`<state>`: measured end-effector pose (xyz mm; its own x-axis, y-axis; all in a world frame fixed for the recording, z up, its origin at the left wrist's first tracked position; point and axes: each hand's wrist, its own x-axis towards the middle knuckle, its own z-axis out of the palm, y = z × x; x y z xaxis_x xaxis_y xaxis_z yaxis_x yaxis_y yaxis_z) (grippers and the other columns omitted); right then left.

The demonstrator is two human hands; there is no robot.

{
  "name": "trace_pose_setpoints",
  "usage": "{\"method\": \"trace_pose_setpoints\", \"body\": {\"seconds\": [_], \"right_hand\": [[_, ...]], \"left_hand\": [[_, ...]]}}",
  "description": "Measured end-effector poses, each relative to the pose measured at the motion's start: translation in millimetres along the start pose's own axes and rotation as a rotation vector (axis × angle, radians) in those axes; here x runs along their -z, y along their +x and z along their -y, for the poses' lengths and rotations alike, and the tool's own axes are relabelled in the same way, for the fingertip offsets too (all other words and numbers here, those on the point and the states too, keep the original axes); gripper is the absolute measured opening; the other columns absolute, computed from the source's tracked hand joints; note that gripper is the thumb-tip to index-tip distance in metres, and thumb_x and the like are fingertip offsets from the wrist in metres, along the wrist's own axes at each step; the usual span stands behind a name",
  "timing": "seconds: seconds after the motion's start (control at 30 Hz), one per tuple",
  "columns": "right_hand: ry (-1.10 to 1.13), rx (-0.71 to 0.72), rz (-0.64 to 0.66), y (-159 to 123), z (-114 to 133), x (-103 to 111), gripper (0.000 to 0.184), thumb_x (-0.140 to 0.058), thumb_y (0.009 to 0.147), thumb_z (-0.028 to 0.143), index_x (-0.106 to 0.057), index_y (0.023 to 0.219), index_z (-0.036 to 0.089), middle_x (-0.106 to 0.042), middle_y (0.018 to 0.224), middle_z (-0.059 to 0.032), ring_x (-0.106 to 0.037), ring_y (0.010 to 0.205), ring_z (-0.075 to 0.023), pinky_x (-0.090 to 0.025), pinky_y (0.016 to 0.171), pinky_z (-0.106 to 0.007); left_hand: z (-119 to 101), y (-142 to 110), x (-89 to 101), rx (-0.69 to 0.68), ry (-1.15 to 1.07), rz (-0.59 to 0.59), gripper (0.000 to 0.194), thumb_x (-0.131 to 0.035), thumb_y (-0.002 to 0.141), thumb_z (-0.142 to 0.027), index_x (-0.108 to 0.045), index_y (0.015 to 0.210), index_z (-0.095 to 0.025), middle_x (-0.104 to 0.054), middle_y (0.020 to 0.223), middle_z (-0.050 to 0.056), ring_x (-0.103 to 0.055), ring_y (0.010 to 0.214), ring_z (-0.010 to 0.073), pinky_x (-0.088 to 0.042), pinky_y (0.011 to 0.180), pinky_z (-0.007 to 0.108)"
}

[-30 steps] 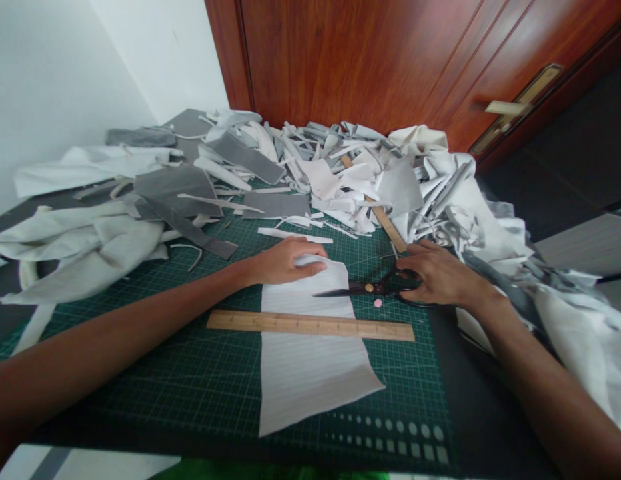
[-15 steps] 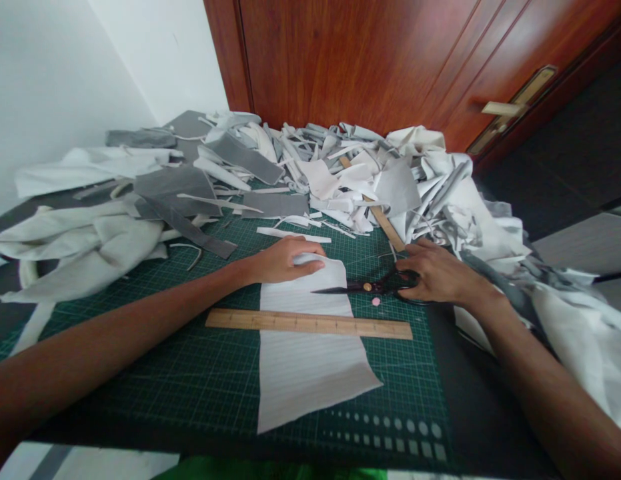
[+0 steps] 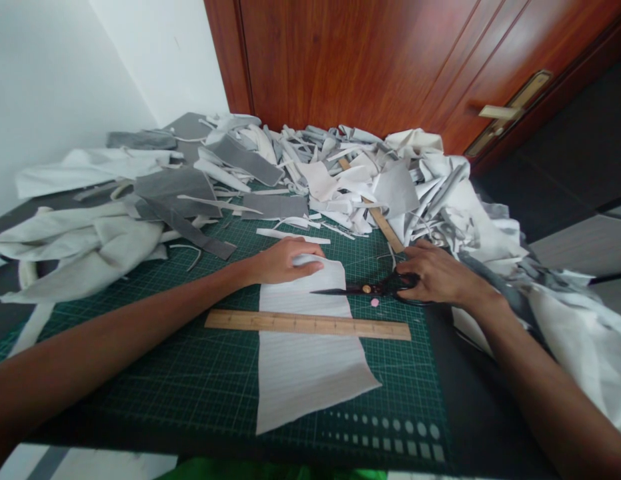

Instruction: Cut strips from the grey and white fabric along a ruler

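Observation:
A white piece of fabric with faint lines (image 3: 310, 373) lies on the green cutting mat (image 3: 190, 387). At its far edge my left hand (image 3: 290, 260) grips the fabric, thumb on top and the edge slightly curled up. My right hand (image 3: 435, 273) has its fingers in the handles of black scissors (image 3: 367, 289). Their blades look closed and point left across the fabric, short of my left hand. A wooden ruler (image 3: 307, 325) lies crosswise over the fabric, nearer to me than the scissors. A small pink piece (image 3: 375, 303), perhaps chalk, sits just below the scissors' pivot.
White and grey fabric scraps (image 3: 340, 180) are heaped along the back and right of the table. A second wooden ruler (image 3: 387, 230) sticks out of the heap. Crumpled cream fabric (image 3: 90, 247) lies at the left. Behind stands a brown door (image 3: 350, 67).
Hands, scissors, fabric and ruler keep their places. Only a very slight shift of the whole view shows.

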<state>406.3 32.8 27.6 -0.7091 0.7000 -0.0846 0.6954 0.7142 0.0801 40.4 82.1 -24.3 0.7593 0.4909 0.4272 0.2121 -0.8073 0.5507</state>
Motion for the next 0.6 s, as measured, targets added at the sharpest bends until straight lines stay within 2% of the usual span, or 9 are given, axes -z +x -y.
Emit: {"method": "trace_pose_setpoints", "body": {"seconds": [0.6], "right_hand": [[0.036,-0.012,0.008,-1.0,1.2,0.1,0.022,-0.076,0.087,0.038,-0.072,0.072,0.022,-0.066,0.076,-0.0064,-0.058,0.080,-0.0249,-0.036,0.080,-0.038]], "left_hand": [[2.1,-0.6,-1.7,0.017,-0.003,0.013,0.033,-0.055,0.107,-0.044,-0.074,0.102,-0.017,-0.080,0.094,0.008,-0.072,0.084,0.0183,-0.052,0.080,0.029]]}}
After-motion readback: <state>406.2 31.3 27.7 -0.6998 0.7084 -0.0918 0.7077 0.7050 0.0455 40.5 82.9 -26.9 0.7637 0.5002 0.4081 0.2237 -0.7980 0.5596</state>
